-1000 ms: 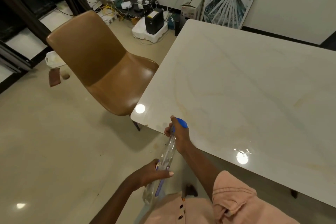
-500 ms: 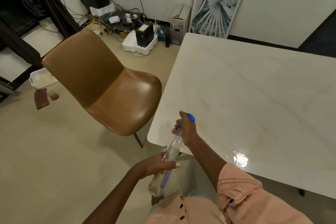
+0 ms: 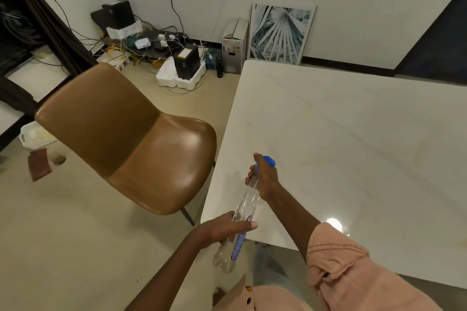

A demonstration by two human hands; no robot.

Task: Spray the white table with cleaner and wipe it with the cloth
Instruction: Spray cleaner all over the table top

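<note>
A clear spray bottle (image 3: pixel 246 203) with a blue label and a blue spray head is held tilted over the near left corner of the glossy white marble-look table (image 3: pixel 353 139). My left hand (image 3: pixel 222 230) grips the bottle's body low down. My right hand (image 3: pixel 264 177) is wrapped round the neck just below the blue head, which points out over the table top. No cloth is in view.
A tan leather chair (image 3: pixel 136 139) stands close to the table's left edge. Beyond it, boxes, cables and power adapters (image 3: pixel 161 48) clutter the floor by the wall. A framed leaf picture (image 3: pixel 279 34) leans on the wall behind the table.
The view has swung left and down, so the chair and table sit more to the right. Both hands keep their hold on the bottle, which has stayed over the table corner.
</note>
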